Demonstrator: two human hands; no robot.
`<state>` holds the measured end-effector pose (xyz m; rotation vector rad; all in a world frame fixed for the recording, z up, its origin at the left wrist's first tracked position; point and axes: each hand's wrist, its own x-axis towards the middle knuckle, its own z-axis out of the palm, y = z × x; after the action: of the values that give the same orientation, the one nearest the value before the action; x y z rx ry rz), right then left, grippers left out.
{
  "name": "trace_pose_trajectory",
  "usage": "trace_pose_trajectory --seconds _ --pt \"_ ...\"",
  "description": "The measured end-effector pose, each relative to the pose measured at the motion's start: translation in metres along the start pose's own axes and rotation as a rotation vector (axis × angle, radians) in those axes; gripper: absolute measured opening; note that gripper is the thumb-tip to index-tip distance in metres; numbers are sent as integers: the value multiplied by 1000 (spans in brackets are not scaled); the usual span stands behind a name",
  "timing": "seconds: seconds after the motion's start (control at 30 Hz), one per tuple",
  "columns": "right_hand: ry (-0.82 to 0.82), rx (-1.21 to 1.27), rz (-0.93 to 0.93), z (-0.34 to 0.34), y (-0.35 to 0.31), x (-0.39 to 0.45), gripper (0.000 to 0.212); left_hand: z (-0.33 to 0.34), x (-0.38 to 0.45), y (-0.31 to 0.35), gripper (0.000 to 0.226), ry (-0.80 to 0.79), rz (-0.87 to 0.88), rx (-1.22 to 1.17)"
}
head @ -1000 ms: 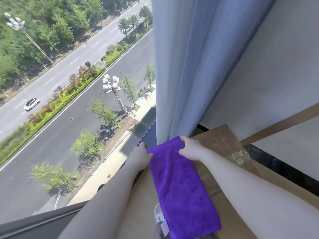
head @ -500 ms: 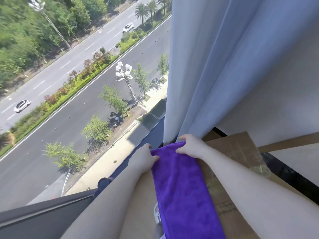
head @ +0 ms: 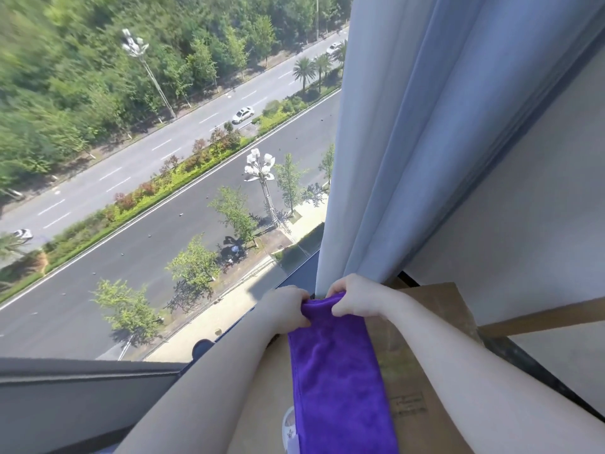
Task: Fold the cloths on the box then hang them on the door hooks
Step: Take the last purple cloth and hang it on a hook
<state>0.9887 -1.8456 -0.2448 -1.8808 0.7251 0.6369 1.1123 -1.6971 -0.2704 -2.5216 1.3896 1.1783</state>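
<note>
High above a tree-lined road, we pinch the far end of a purple microfibre cloth [head: 340, 381] with both hands at once. Our left hand [head: 288, 309] has its grip clamped on the cloth's far left corner, fingers curled round the bunched edge; our right hand [head: 353, 298] has its grip clamped on the far right corner, thumb below and fingers over the top. The two hands sit close together, and the fabric between them rises in a small hump.

The cloth lies as a long, narrow folded strip on top of a cardboard box [head: 432, 326] — it runs from our hands back toward our body and out of the bottom of the view. The box stands just beside a large window [head: 163, 224] and a pale blue curtain [head: 409, 142], whose lower folds hang directly behind our right hand. Bare cardboard shows on both sides of the strip, with a printed label [head: 409, 404] to its right. A small white object [head: 289, 430] peeks out at the strip's left edge — we cannot tell what it is.
</note>
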Motion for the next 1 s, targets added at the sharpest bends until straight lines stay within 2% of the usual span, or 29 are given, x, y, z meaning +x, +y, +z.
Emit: trace_pose_trajectory --seconds 0.1,0.23,0.3,0.4,0.47,0.53,0.63,0.8,0.9,1.0 --pt "-30 -32 -19 0 -9 -17 17 -9 -30 6 31 5 -61 10" --pt "-66 -38 -45 -1 -19 -47 13 -19 -81 10 23 -33 -103 -211" --pt "-96 22 -49 -2 -23 -65 13 -22 -112 14 21 5 -133 -317" --pt "-154 77 -59 3 -32 -87 25 -23 -160 19 24 63 -165 -352" --pt "-178 58 -96 10 -44 -97 19 -22 -190 21 30 96 -212 -369" --pt "-189 63 -146 18 -60 -104 12 -18 -220 21 35 172 -268 -381" --pt "-219 73 -219 33 -86 -117 23 -8 -267 18 36 317 -337 -433" --pt "-309 80 -368 75 -130 -147 11 16 -349 -2 27 489 -435 -522" --pt "-319 99 -443 111 -150 -163 13 33 -394 -17 21 611 -477 -619" --pt "-288 110 -521 153 -173 -177 16 55 -442 -33 13 829 -531 -643"
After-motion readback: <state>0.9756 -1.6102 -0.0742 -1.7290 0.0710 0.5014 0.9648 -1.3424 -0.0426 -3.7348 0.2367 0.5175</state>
